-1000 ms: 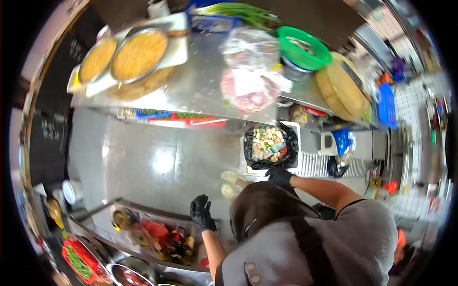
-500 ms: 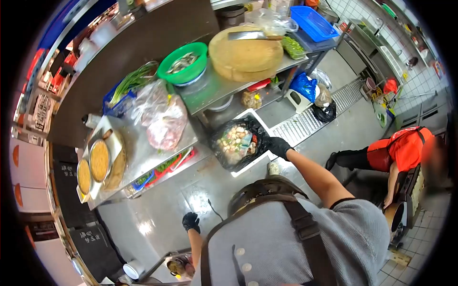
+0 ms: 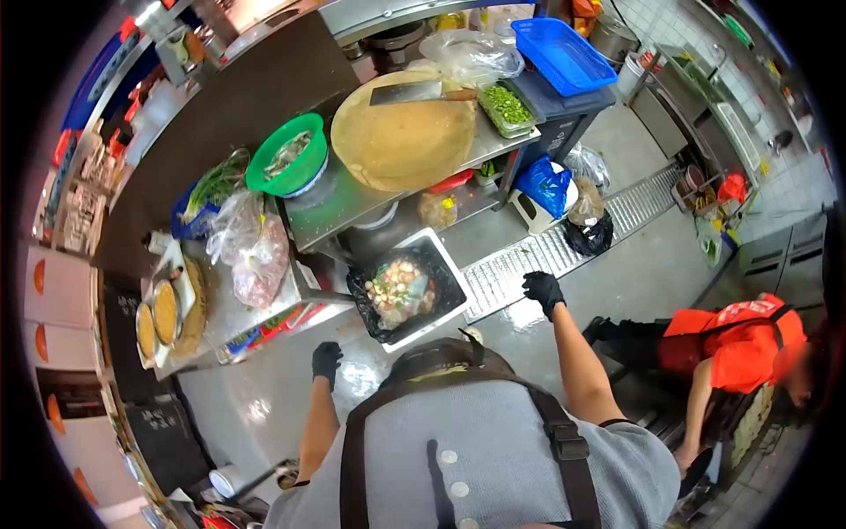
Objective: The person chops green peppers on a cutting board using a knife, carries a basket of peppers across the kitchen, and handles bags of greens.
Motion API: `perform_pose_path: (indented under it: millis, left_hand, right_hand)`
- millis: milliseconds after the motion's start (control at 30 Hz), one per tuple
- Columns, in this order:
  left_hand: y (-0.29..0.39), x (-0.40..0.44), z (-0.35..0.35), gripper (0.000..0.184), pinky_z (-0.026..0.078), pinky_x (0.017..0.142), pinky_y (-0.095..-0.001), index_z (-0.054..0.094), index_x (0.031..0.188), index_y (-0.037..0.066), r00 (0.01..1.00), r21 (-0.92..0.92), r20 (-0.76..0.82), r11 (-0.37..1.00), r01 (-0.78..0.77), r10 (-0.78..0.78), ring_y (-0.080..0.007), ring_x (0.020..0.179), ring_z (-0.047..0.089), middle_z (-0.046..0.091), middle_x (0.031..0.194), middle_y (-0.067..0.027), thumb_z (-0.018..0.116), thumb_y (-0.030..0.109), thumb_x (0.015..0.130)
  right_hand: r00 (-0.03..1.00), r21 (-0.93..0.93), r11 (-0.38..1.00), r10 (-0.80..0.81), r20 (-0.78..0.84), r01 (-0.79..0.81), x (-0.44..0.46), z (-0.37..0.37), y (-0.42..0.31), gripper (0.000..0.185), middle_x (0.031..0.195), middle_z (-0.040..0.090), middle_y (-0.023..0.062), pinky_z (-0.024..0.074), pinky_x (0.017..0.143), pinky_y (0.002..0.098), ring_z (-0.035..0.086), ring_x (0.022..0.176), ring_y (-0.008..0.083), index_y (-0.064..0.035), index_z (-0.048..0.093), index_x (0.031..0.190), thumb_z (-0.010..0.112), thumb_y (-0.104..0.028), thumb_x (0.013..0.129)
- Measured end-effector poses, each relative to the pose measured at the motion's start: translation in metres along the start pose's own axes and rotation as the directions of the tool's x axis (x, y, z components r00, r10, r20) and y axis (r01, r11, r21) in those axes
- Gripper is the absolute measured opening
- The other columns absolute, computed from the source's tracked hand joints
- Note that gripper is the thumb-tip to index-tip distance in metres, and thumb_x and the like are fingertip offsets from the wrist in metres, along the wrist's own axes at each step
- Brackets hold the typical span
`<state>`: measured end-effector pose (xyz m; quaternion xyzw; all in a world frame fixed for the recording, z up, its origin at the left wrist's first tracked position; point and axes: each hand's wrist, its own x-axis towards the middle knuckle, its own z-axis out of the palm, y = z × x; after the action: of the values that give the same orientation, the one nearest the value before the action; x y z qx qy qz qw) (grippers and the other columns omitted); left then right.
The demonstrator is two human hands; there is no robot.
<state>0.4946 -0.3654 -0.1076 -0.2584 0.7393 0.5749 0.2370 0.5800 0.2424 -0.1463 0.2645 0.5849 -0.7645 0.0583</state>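
"Right hand [image 3: 543,293] is off the rim of the white bin [image 3: 448,265], where it rested a moment ago; now over the floor, beside the drain grate [image 3: 502,278]. Left hand [image 3: 326,361] further forward than before."

"Fingers?"

"Right: loosely spread, nothing held, touching nothing that I can see. Left: dark glove, small in view. No object shows in it; how far the fingers part, I cannot tell."

"And the bin?"

"On the floor in front of the person, between the two hands but clear of both, near the table [image 3: 313,220]. Black liner [image 3: 445,284] inside, food scraps [image 3: 401,286] heaped in that."

"Which step, would you say?"

"My reading: between grips, body facing the bin, neither hand on it. Taking hold would call for the right hand to come back in from the grate, the left to reach forward, fingers parted enough for rim or liner."

"Anyone near?"

"One co-worker [image 3: 740,353], red top, off to the right, bent over, well apart from the bin."
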Motion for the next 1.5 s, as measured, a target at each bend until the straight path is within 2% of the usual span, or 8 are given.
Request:
perform_pose_path:
  millis: [233,333,533,700,800,900,1200,1500]
  left_hand:
    - [0.087,0.13,0.072,0.02,0.046,0.067,-0.0389,0.058,0.098,0.017,0.988,-0.169,0.058,0.976,-0.134,0.145,-0.0212,0.08,0.06,0.062,0.087,-0.0063,0.055,0.022,0.079]
    - [0.111,0.145,0.118,0.022,0.047,0.069,-0.0404,0.056,0.102,0.015,0.937,-0.442,0.102,0.859,-0.257,0.333,-0.0241,0.08,0.061,0.063,0.091,-0.0083,0.056,0.02,0.08]
    - [0.194,0.183,0.241,0.017,0.048,0.07,-0.0303,0.062,0.095,0.005,0.558,0.469,0.106,0.453,-0.758,0.823,-0.0191,0.077,0.061,0.065,0.086,-0.0065,0.059,0.015,0.081]
    - [0.347,0.099,0.393,0.012,0.047,0.068,-0.0273,0.06,0.091,0.007,0.892,-0.412,0.039,0.82,-0.397,0.451,-0.0148,0.082,0.06,0.064,0.087,-0.0041,0.063,0.009,0.08]
    - [0.388,0.102,0.469,0.011,0.046,0.07,-0.0258,0.06,0.094,0.008,0.826,-0.339,0.125,0.806,-0.485,0.549,-0.0114,0.083,0.058,0.062,0.09,-0.0012,0.058,0.008,0.084]
    - [0.43,0.107,0.54,0.012,0.046,0.074,-0.0272,0.059,0.095,0.004,0.725,-0.186,0.241,0.764,-0.618,0.645,-0.0123,0.085,0.058,0.062,0.093,-0.0027,0.057,0.008,0.085]
    - [0.59,0.214,0.806,0.031,0.046,0.079,-0.0382,0.056,0.104,0.004,0.231,0.31,0.561,0.057,-0.949,0.795,-0.0316,0.087,0.057,0.057,0.091,-0.0158,0.059,0.019,0.078]
    - [0.646,0.327,0.953,0.04,0.04,0.091,-0.0425,0.052,0.115,0.012,0.562,0.764,0.597,-0.191,-0.617,0.573,-0.0374,0.11,0.048,0.047,0.12,-0.0232,0.059,0.026,0.077]
  right_hand:
    - [0.983,0.041,0.995,-0.089,-0.162,0.097,-0.018,0.022,-0.094,0.028,0.077,0.06,0.008,0.0461,0.062,0.0255,0.056,0.067,0.0142,0.0018,0.056,0.107,0.052,-0.005,0.081]
    - [0.929,-0.683,0.731,-0.26,-0.262,0.012,-0.012,-0.02,-0.121,0.031,0.081,0.064,0.0123,0.0464,0.064,0.029,0.058,0.069,0.0166,-0.0011,0.059,0.108,0.054,-0.008,0.078]
    - [0.83,-0.814,0.569,-0.507,-0.233,0.12,0.11,-0.121,-0.253,0.035,0.101,0.062,0.018,0.0451,0.081,0.0347,0.059,0.093,0.029,-0.0057,0.059,0.108,0.055,-0.015,0.074]
    - [0.658,-0.975,0.216,-0.728,-0.192,-0.045,0.259,-0.147,-0.411,0.048,0.099,0.058,0.0257,0.0443,0.08,0.046,0.055,0.096,0.0394,-0.007,0.048,0.12,0.057,-0.02,0.074]
    - [0.279,-0.735,0.674,-0.693,-0.665,-0.077,0.353,-0.182,-0.466,0.048,0.106,0.055,0.0272,0.0452,0.079,0.045,0.055,0.098,0.0382,-0.0003,0.048,0.116,0.056,-0.021,0.074]
    - [0.564,-0.289,0.942,-0.335,-0.755,0.173,0.494,-0.285,-0.426,0.044,0.107,0.057,0.0254,0.0464,0.076,0.0423,0.057,0.096,0.0338,0.0045,0.052,0.11,0.055,-0.018,0.072]
    - [0.612,-0.669,0.693,-0.659,-0.437,0.269,0.391,-0.422,-0.408,0.019,0.075,0.064,0.0127,0.0451,0.061,0.0338,0.057,0.066,0.0181,0.0042,0.066,0.077,0.059,-0.012,0.07]
    - [0.586,-0.137,0.877,-0.416,-0.696,0.46,0.32,-0.448,-0.416,0.022,0.084,0.061,0.007,0.0452,0.069,0.0291,0.056,0.073,0.0162,0.0043,0.059,0.092,0.057,-0.002,0.07]
